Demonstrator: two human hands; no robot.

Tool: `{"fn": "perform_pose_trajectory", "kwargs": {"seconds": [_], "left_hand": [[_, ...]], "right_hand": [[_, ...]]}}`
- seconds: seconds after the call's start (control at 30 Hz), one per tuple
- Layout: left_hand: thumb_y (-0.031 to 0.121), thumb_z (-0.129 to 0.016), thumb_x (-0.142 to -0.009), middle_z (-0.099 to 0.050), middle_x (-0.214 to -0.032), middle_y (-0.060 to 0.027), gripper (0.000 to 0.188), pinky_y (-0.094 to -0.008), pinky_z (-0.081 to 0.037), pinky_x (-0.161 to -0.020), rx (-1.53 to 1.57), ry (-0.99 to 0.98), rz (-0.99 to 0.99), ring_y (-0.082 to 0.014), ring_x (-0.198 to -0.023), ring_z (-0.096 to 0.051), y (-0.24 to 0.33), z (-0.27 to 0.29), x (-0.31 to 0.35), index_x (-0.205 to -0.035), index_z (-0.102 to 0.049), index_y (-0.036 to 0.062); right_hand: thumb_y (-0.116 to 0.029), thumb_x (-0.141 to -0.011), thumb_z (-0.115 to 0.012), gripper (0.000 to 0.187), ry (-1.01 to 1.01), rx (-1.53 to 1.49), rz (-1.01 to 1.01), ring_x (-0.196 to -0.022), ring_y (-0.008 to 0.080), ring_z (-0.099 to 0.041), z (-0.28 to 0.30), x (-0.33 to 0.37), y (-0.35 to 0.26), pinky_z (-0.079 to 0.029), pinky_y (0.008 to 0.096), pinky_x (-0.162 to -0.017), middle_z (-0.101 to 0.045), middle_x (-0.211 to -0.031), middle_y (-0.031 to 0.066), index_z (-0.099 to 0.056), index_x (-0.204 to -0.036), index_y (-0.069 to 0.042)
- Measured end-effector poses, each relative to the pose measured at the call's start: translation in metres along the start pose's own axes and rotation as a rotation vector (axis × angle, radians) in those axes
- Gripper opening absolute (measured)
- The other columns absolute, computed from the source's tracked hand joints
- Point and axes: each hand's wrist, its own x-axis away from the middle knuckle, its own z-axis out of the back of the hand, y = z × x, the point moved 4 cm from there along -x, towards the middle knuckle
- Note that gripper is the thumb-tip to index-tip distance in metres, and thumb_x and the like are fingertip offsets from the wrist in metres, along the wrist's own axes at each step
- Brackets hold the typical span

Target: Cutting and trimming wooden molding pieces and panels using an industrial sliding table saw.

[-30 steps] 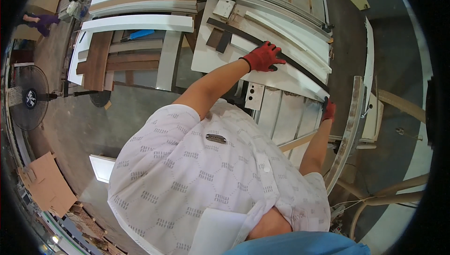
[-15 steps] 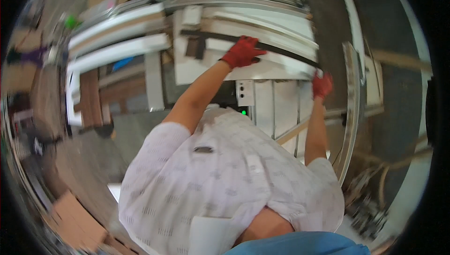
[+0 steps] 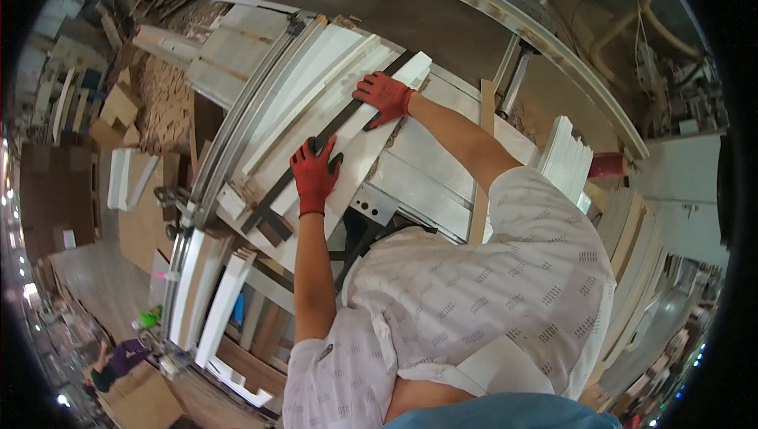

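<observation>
A long dark strip (image 3: 341, 117) lies slantwise across a white panel on the machine table. My left hand (image 3: 314, 176), in a red glove with dark fingertips, rests on the strip with the thumb standing apart. Farther along, my right hand (image 3: 384, 99), gloved alike, lies over the strip near its far end with fingers apart. Along the strip's near side runs a white strip (image 3: 416, 71), partly covered by my right hand. A small dark brown block (image 3: 273, 228) sits by the strip's near-left end.
Metal rails (image 3: 245, 97) run along the table's left side. White boards (image 3: 225, 307) are stacked at the lower left. A white ridged stack (image 3: 565, 149) stands right of my right arm. At the far left, a person (image 3: 126, 358) is beside a cardboard box (image 3: 142, 401).
The whole view has turned, so the table now slants. My right hand has shifted from the strip's end to lie over it, nearer my left hand.
</observation>
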Motion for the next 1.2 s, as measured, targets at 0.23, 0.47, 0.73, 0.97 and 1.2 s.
{"fn": "perform_pose_trajectory", "kwargs": {"seconds": [0.23, 0.47, 0.73, 0.97, 1.2], "left_hand": [[0.046, -0.078, -0.071, -0.046, -0.138, -0.0176, 0.094, -0.0529, -0.031, -0.106, 0.094, 0.067, -0.012, -0.0354, -0.125, -0.044, 0.01, 0.007, -0.005, -0.151, -0.034, 0.0259], [0.053, -0.081, -0.065, -0.051, -0.124, -0.0173, 0.091, -0.0513, -0.035, -0.1, -0.009, -0.037, 0.2, -0.0348, -0.115, -0.047, -0.025, 0.007, 0.016, -0.138, -0.045, 0.0111], [0.051, -0.081, -0.066, -0.051, -0.121, -0.017, 0.086, -0.0502, -0.035, -0.099, -0.07, -0.022, 0.18, -0.034, -0.113, -0.048, -0.021, 0.01, 0.017, -0.135, -0.047, 0.0114], [0.051, -0.081, -0.064, -0.053, -0.121, -0.0157, 0.086, -0.0493, -0.037, -0.098, -0.068, 0.022, 0.163, -0.0358, -0.115, -0.048, -0.024, 0.001, 0.018, -0.133, -0.048, 0.012], [0.049, -0.082, -0.063, -0.054, -0.119, -0.0155, 0.085, -0.0493, -0.04, -0.094, -0.073, 0.047, 0.146, -0.0365, -0.113, -0.049, -0.025, 0.002, 0.014, -0.132, -0.048, 0.0123]], "right_hand": [[-0.066, -0.067, -0.071, 0.083, 0.008, -0.022, -0.037, -0.11, 0.0322, -0.051, 0.001, 0.017, 0.006, -0.041, 0.0433, -0.094, -0.056, -0.123, 0.0138, -0.056, -0.121, -0.004], [-0.067, -0.069, -0.07, 0.085, -0.082, -0.024, -0.045, -0.114, 0.0328, -0.049, 0.004, 0.006, 0.003, -0.04, 0.0436, -0.097, -0.055, -0.126, 0.0146, -0.054, -0.124, -0.004], [-0.065, -0.068, -0.071, 0.084, -0.021, -0.028, -0.046, -0.114, 0.0328, -0.049, 0.005, 0.01, -0.001, -0.039, 0.0438, -0.097, -0.055, -0.124, 0.0147, -0.055, -0.123, -0.004], [-0.063, -0.067, -0.073, 0.075, 0.094, -0.021, -0.03, -0.112, 0.0323, -0.051, -0.002, 0.015, 0.001, -0.04, 0.0437, -0.097, -0.057, -0.118, 0.0131, -0.057, -0.114, -0.006], [-0.061, -0.066, -0.075, 0.081, 0.013, -0.101, -0.069, -0.119, 0.0343, -0.048, -0.003, 0.012, 0.003, -0.037, 0.0458, -0.103, -0.053, -0.127, 0.0152, -0.055, -0.122, -0.006]]}}
